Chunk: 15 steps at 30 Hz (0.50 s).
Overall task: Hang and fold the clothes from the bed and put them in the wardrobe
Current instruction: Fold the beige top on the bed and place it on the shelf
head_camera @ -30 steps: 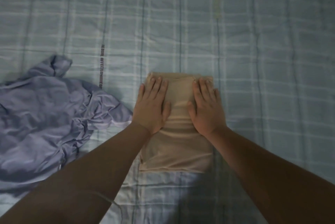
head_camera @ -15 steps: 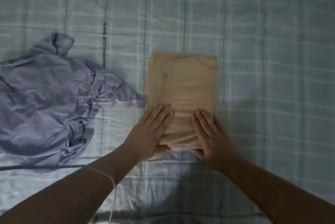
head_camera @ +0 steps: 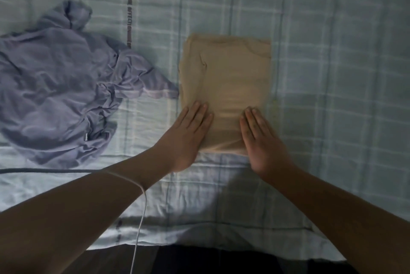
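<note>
A beige garment (head_camera: pixel 228 78), folded into a neat rectangle, lies on the bed in the middle of the view. My left hand (head_camera: pixel 188 138) rests flat on its near left corner with straight fingers. My right hand (head_camera: pixel 261 140) lies flat on its near right corner, fingers straight too. A crumpled lavender garment (head_camera: pixel 60 87) sprawls unfolded to the left, one sleeve end almost touching the beige fold.
The bed wears a pale green checked sheet (head_camera: pixel 332 74) with open room to the right and behind. A thin white cord (head_camera: pixel 138 236) hangs from my left wrist. The bed's near edge (head_camera: pixel 199 246) meets a dark floor below.
Both hands slid from the far end of the beige fold toward me, down to its near corners. The view shifted so the garments sit higher in frame.
</note>
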Each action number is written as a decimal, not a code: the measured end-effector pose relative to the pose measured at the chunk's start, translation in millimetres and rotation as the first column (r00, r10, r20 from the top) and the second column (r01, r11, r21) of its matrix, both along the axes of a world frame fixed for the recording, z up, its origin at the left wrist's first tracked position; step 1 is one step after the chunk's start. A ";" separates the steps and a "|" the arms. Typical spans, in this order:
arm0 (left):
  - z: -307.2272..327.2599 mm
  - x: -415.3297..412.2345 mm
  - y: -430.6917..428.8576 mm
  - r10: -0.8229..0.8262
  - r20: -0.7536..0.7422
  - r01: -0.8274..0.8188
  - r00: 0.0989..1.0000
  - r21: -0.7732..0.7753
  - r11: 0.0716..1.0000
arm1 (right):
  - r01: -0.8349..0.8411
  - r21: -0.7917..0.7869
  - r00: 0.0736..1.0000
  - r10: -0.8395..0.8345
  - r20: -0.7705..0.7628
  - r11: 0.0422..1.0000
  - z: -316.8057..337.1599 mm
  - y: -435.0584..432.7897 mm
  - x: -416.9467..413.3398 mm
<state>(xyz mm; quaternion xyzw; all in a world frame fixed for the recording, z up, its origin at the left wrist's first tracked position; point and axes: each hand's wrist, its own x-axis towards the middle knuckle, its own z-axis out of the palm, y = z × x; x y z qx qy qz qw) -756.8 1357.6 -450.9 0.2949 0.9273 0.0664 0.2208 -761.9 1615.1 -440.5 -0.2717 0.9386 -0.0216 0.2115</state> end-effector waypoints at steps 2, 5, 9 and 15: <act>10.9 11.7 -0.5 -0.065 0.081 0.069 0.995 -0.042 0.997 | -0.012 -0.009 0.998 0.012 0.058 1.000 6.0 7.8 13.2; 31.7 26.2 0.5 -0.081 0.213 0.075 0.974 0.033 0.997 | -0.042 0.023 0.977 0.036 0.212 0.999 19.9 12.9 28.2; 67.8 -3.7 -4.0 0.129 0.758 -0.360 0.640 0.148 0.921 | 0.096 -0.063 0.874 -0.054 0.482 0.993 47.3 13.8 15.1; 75.7 -76.0 -36.2 0.235 0.942 -0.844 0.239 0.081 0.530 | 0.514 -0.157 0.769 -0.372 0.520 0.843 84.8 17.6 -79.2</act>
